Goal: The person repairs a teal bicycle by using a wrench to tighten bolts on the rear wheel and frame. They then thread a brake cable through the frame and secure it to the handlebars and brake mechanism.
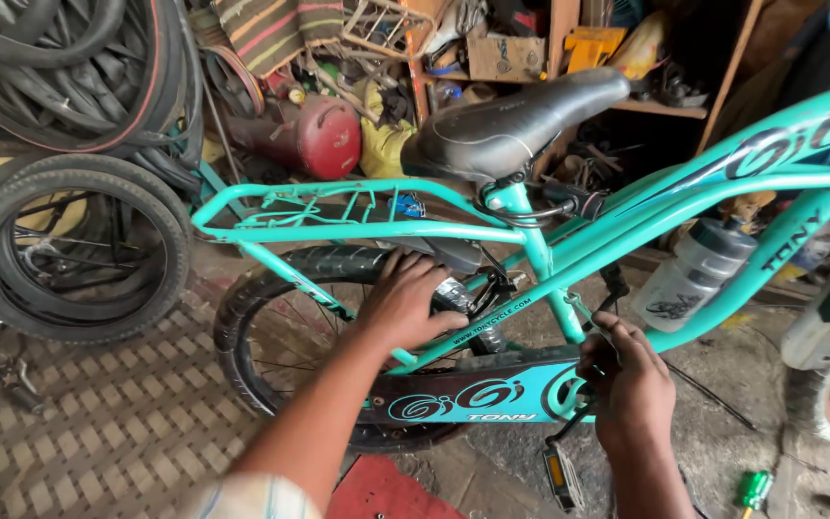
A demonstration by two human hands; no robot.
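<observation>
A turquoise bicycle (530, 240) with a black saddle (511, 125) and a rear carrier rack (338, 211) stands before me. My left hand (405, 303) rests palm down on the black rear tyre (338, 264), just behind the seat tube. My right hand (631, 380) is curled near the crank, beside the turquoise chain guard (473, 394); what its fingers grip is hidden. A black pedal (559, 471) hangs below it.
A clear water bottle (694, 274) sits in the frame. Spare wheels and tyres (79, 240) lean at left, a red tank (319, 135) behind. Cluttered shelves stand at the back. A green-handled screwdriver (751, 488) lies on the floor at right.
</observation>
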